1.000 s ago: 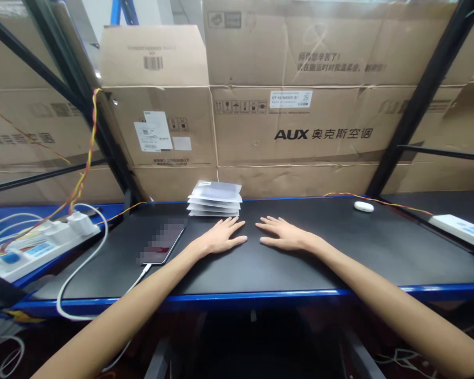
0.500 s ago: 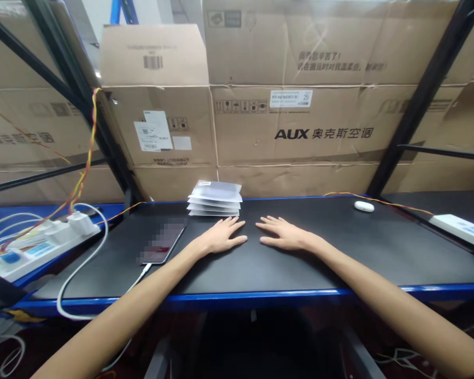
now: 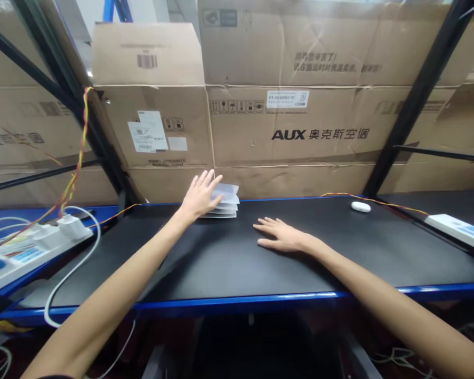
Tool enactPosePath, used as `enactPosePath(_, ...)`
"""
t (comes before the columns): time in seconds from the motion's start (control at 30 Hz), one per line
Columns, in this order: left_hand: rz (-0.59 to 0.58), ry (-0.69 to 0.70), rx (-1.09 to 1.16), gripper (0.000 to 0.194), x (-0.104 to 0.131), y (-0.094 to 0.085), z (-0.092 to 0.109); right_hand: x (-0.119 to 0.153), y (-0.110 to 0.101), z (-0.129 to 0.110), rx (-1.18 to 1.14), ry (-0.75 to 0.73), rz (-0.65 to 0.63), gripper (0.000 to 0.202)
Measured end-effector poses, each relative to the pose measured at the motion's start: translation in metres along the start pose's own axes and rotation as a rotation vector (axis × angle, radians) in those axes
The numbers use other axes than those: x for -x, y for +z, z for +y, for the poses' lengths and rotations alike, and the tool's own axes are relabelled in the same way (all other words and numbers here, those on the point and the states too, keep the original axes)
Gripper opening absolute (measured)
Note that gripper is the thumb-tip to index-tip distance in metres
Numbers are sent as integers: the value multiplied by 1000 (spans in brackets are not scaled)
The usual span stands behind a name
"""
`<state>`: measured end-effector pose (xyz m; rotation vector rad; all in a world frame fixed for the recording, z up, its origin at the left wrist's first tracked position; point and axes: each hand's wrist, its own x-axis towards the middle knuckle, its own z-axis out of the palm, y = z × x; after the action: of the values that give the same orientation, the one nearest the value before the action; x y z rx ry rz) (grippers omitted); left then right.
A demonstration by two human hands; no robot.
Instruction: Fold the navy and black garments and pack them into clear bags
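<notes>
My left hand (image 3: 200, 196) is raised off the black tabletop (image 3: 229, 268), in front of and partly over a stack of whitish translucent flat pouches or sheets (image 3: 228, 200). Its fingers are spread, and nothing is seen in them. Whether it touches the stack I cannot tell. The left part of the stack is hidden behind the hand. To the right, my right hand (image 3: 280, 235) lies flat on the tabletop with its fingers apart, holding nothing. My left forearm covers nearly all of the phone, of which only a dark edge shows.
A white power strip (image 3: 43, 245) with plugs and cables sits at left, another white strip (image 3: 458, 230) at right. A small white case (image 3: 361, 207) lies at the right rear. Large cardboard boxes (image 3: 292, 150) stand behind the table, between black metal posts (image 3: 408, 100).
My left hand has lifted from the tabletop and moved left and up, over the stack's left part. My right hand stays flat in place. The camera view has shifted slightly.
</notes>
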<state>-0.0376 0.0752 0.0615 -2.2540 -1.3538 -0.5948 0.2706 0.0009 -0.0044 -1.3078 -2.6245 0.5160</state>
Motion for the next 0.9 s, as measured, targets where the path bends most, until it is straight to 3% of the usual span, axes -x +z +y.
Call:
enactPosePath(0.17, -239, -66, -24, 61, -6, 23, -13, 0, 0, 0, 3, 0, 3, 82)
enactPosePath(0.4, -317, -19, 6, 83, -2, 17, -13, 0, 0, 0, 4, 0, 4, 81)
enactPosePath(0.47, -327, 36, 3, 77, -3, 14, -17, 0, 1, 1, -8, -8, 12, 79)
enactPosePath(0.57, -289, 69, -18, 54, -6, 11, -21, -1, 2, 3, -16, -15, 16, 79)
enactPosePath(0.7, -142, 38, -77, 47, -6, 7, -18, -1, 2, 3, -7, -8, 12, 80)
enactPosePath(0.8, 25, 83, -122, 45, 3, -1, -6, -1, 0, 2, 3, -9, 0, 81)
enactPosePath(0.9, 166, 233, -164, 42, 21, -10, 15, 0, -2, 3, 8, -17, -16, 80)
